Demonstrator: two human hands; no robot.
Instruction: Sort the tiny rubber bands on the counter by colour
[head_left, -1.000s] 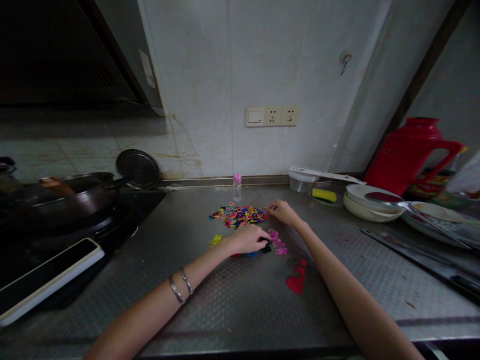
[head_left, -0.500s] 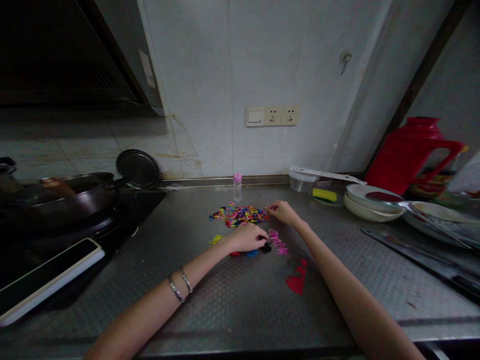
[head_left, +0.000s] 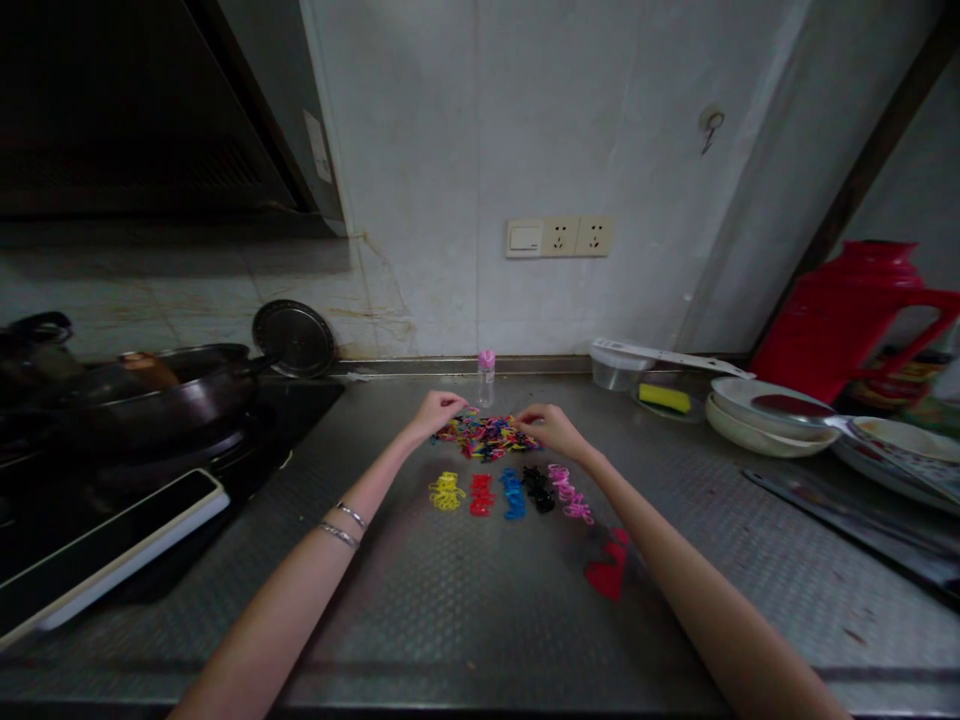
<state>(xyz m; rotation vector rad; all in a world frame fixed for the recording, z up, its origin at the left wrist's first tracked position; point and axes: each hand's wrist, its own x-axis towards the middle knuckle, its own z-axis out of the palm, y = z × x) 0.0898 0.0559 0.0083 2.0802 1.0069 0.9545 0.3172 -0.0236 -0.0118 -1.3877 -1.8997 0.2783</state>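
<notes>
A mixed heap of small coloured elastic bands (head_left: 486, 436) lies on the steel counter (head_left: 465, 600). My left hand (head_left: 435, 411) rests at the heap's left edge, fingers curled onto the bands. At the heap's right edge my right hand (head_left: 550, 426) pinches into the bands. In front of the heap sit sorted little piles: yellow (head_left: 447, 491), red (head_left: 481, 494), blue (head_left: 514, 494), black (head_left: 538, 488) and pink (head_left: 569, 492). What either hand holds is too small to see.
A small clear bottle with a pink cap (head_left: 486, 376) stands behind the heap. A wok (head_left: 161, 395) sits on the stove at left, near a phone (head_left: 112, 555). At right are bowls (head_left: 757, 415), a sponge (head_left: 664, 397) and a red jug (head_left: 855, 315). A red mark (head_left: 609, 570) is on the counter.
My left hand left the sorted piles and moved up to the heap's left edge, uncovering the red, blue and black piles. The view shifted slightly. My right hand stays at the heap.
</notes>
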